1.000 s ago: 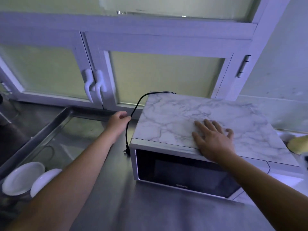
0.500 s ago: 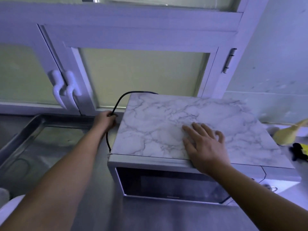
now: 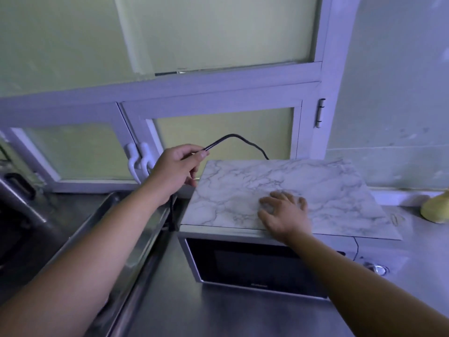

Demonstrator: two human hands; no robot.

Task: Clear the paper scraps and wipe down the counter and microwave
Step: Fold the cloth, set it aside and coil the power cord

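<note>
Black and limp, the power cord is pinched in the left hand at mid-frame, while the right hand lies flat on the marble-patterned top of the microwave, a rigid, probably heavy box at centre right on the steel surface, best steadied from above.

The microwave has a black door in a silver frame, and its top bears a white marble pattern with thin grey veins. The cable is black and the tabletop dull steel grey. The window frames are white with a bluish cast around pale yellow-green panes, the window handles white, and the lump at the right edge yellow.
</note>
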